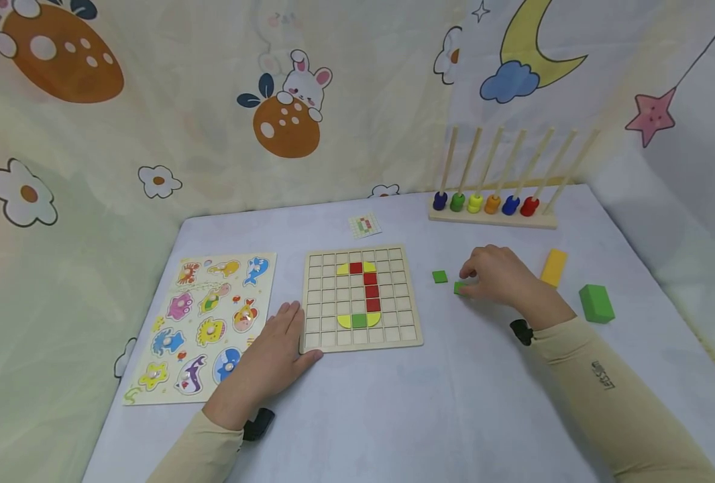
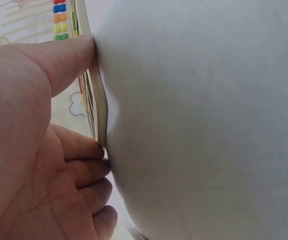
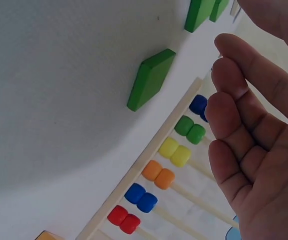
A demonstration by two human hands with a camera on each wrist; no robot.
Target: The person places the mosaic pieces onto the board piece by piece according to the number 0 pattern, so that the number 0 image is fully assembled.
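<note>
A wooden grid board lies mid-table, bearing several red squares, yellow rounded corner pieces and one green square. My left hand rests against its lower left corner, fingers straight along the left edge and thumb at the bottom edge. To the right of the board, my right hand hovers over loose green tiles, thumb and forefinger parted. One green tile lies apart; another green tile shows right by the thumb. In the right wrist view a further green tile lies below the fingers.
A peg puzzle of sea animals lies left of the board, partly under the left arm. Behind the board is a small pattern card. A bead rack stands back right. A yellow block and green block flank the right wrist.
</note>
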